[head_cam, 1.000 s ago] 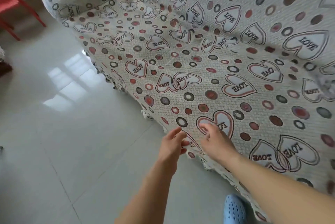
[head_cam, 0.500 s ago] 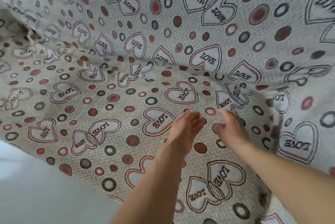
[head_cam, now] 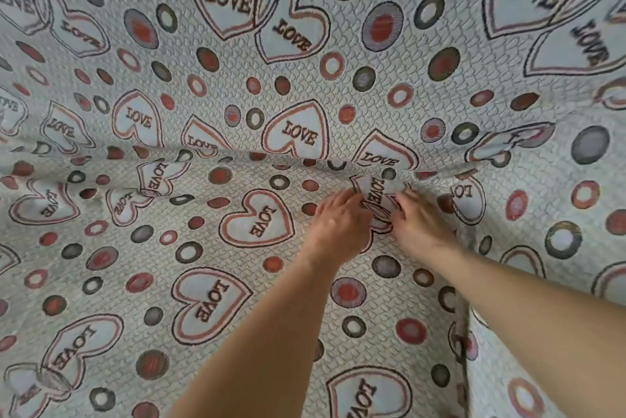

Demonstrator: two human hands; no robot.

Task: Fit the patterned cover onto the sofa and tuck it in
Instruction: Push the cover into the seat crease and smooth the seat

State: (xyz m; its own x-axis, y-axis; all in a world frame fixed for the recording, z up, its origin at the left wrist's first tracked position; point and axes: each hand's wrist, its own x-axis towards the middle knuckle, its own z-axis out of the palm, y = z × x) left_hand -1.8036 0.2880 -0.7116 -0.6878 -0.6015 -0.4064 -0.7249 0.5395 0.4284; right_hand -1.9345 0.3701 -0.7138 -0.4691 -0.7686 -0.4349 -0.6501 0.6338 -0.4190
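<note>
Patterned cover [head_cam: 210, 282] drapes seat and backrest, crease [head_cam: 237, 160] between. Left hand [head_cam: 340, 222] fingers together, pressing cloth down beside a raised fold [head_cam: 377, 195] — right hand [head_cam: 418, 222] likewise pressing. Risk: shallow tuck springs back out, or bunching drags the pattern askew.

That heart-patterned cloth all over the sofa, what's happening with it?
A person is fitting the patterned cover over a sofa. Both bare hands, the left hand and the right hand, press side by side on the cloth near the crease between seat and backrest. Whether they pinch it is unclear.
</note>
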